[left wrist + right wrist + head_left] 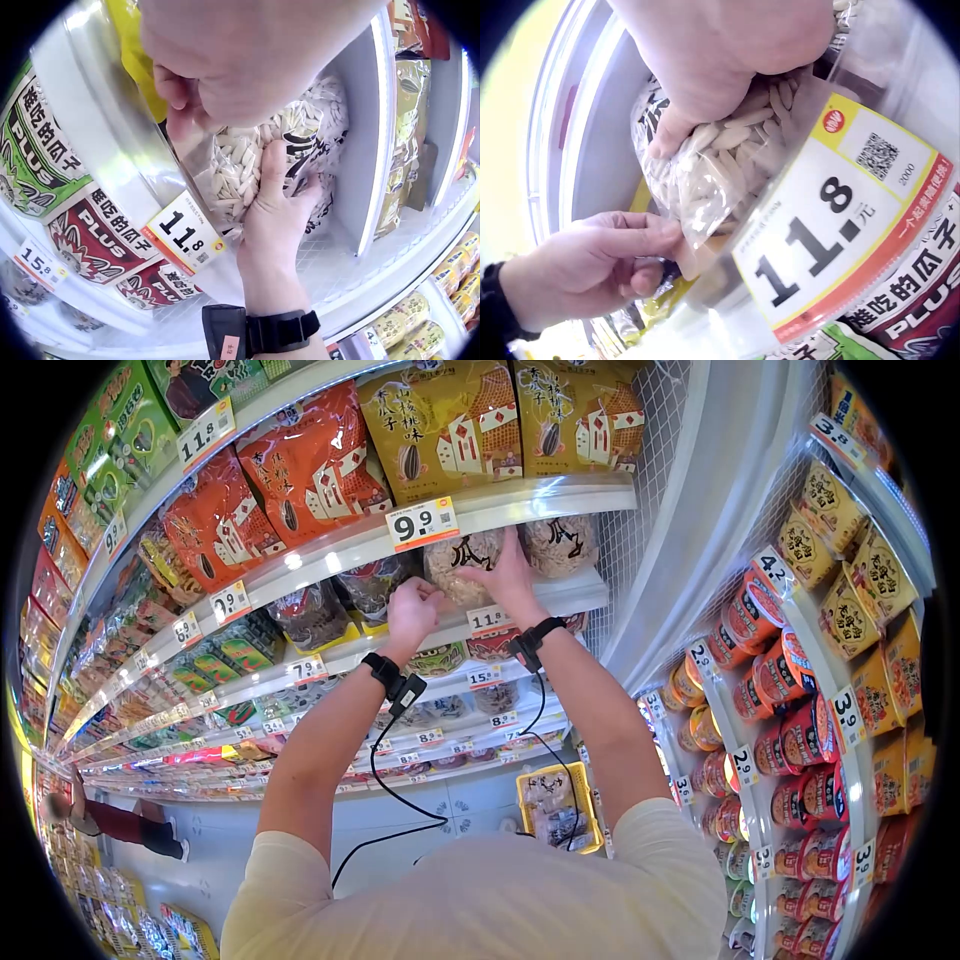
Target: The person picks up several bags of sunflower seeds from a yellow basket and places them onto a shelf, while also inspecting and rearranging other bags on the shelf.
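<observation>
A clear bag of pale sunflower seeds (443, 565) with black lettering sits at the front of the shelf under the 9.9 tag. My right hand (512, 582) grips its right side, with the thumb across the front as the left wrist view shows. At the bag's other side is my left hand (412, 612); in the right wrist view its thumb and forefinger pinch the loose plastic edge of the bag (724, 161). The fingertips of my right hand are hidden behind the bag. A similar seed bag (562, 547) stands to the right.
An 11.8 price tag (490, 620) fronts this shelf's lip. Dark seed bags (308, 615) stand to the left, gold packets (440, 435) above. Below on the floor is a yellow basket (524, 800) holding packages. Noodle cups (785, 675) fill the right shelves; a person (125, 822) stands far left.
</observation>
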The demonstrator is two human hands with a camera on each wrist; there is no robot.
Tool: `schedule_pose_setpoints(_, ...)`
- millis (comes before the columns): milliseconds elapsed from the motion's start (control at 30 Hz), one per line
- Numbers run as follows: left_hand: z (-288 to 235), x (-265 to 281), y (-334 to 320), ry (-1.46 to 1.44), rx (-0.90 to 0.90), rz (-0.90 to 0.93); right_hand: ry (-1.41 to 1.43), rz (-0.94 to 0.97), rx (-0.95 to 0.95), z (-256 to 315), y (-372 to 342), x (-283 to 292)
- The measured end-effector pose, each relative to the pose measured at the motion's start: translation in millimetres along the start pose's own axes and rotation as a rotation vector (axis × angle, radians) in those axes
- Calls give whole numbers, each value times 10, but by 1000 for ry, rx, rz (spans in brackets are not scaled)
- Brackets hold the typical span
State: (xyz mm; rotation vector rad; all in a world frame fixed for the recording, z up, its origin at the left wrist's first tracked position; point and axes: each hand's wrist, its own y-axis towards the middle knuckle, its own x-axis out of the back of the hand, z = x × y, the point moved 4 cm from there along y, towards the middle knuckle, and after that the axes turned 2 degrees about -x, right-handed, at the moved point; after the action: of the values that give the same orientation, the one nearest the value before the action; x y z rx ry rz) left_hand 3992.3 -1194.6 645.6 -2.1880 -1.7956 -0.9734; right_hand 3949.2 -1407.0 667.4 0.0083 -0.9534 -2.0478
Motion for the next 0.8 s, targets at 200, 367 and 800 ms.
schedule_pose_setpoints(200,-373,62,-227,182,-232,-178,-180,34,-50,-62,-66,-46)
schedule_pose_setpoints(367,-844,111,-409,484,-614,-193,-287,25,-31,-29,-47,-70)
schedule_pose_setpoints(800,-571,-122,27,848,-530,-76,-437,163,-6,-133,-4,-6)
